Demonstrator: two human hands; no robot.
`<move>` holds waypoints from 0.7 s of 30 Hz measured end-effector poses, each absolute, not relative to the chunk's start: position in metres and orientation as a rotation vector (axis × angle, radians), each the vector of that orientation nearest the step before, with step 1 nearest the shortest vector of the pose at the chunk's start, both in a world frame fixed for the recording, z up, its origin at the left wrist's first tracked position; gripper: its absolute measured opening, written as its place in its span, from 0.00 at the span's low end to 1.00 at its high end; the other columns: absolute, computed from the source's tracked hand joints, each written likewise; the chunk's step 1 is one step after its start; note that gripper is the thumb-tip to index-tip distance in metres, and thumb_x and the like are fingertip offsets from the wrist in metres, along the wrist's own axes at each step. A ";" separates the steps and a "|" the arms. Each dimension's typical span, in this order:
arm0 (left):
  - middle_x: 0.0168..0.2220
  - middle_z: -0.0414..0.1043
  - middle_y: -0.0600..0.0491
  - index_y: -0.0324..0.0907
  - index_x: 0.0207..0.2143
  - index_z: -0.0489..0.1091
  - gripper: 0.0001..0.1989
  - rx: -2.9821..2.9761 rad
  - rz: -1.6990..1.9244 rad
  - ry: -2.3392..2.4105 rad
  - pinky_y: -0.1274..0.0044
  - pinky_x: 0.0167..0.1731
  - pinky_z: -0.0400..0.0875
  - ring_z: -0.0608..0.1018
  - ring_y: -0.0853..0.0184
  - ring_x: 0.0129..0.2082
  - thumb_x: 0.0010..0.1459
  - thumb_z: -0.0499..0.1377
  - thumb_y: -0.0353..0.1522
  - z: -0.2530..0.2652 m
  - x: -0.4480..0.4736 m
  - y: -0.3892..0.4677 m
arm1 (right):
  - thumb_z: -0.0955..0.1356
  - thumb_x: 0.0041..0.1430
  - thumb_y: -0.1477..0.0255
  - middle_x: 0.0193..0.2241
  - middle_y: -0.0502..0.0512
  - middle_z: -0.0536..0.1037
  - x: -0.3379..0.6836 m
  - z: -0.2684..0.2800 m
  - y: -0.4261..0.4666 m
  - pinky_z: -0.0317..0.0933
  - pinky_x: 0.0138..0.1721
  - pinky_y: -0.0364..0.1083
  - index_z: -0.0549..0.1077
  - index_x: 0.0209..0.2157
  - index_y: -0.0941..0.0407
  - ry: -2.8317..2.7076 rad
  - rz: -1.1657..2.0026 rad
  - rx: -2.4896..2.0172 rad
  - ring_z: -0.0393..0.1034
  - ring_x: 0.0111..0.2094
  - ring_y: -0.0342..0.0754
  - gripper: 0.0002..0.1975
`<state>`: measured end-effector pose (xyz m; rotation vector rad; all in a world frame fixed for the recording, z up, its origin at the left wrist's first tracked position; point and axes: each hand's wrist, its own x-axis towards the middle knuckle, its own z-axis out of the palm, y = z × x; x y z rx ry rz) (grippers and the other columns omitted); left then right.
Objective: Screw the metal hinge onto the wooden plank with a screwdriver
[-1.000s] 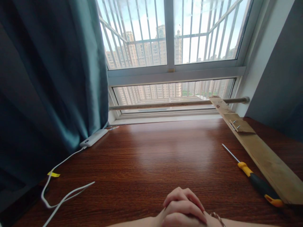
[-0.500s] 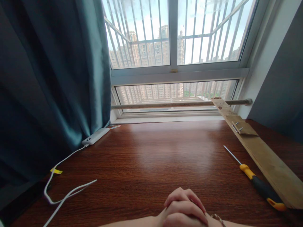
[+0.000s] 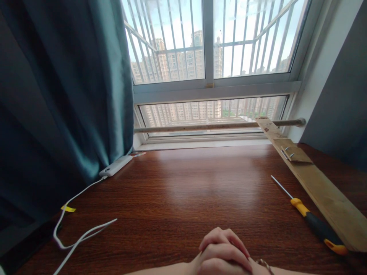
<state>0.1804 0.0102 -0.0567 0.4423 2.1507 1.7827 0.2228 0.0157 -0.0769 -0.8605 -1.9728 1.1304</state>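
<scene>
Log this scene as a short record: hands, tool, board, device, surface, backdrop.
Hands: clasped together, no tool in view between them
Tool: screwdriver, yellow and black, lying on the right, tip pointing toward the window
Board: long, right of the screwdriver, far end overlapping the rod in view
Device: white, cable attached, beside the curtain
Surface: brown wood-grain table
Backdrop: window, bars and buildings outside

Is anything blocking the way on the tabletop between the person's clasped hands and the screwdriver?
Nothing visible does. Between the clasped hands and the screwdriver, only brown tabletop shows. The long tan strip lies on the screwdriver's far side, out of that path.
</scene>
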 end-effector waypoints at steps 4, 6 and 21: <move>0.18 0.62 0.54 0.48 0.27 0.69 0.14 0.414 1.768 2.175 0.84 0.14 0.57 0.69 0.71 0.22 0.46 0.58 0.48 -0.058 0.183 0.012 | 0.55 0.61 0.68 0.20 0.41 0.70 0.223 -0.075 0.017 0.56 0.22 0.30 0.72 0.33 0.56 -1.697 1.453 -0.873 0.67 0.19 0.29 0.17; 0.18 0.61 0.54 0.47 0.27 0.68 0.15 0.408 1.778 2.189 0.84 0.14 0.59 0.70 0.70 0.23 0.48 0.56 0.48 -0.057 0.185 0.012 | 0.55 0.61 0.68 0.20 0.41 0.70 0.223 -0.075 0.018 0.58 0.22 0.31 0.72 0.34 0.55 -1.614 1.538 -0.867 0.67 0.20 0.30 0.17; 0.19 0.59 0.54 0.46 0.26 0.68 0.17 0.455 1.804 2.149 0.83 0.16 0.61 0.70 0.68 0.27 0.50 0.53 0.49 -0.055 0.189 0.014 | 0.54 0.60 0.66 0.22 0.40 0.71 0.221 -0.075 0.016 0.59 0.25 0.31 0.72 0.34 0.56 -1.558 1.575 -0.840 0.69 0.23 0.30 0.17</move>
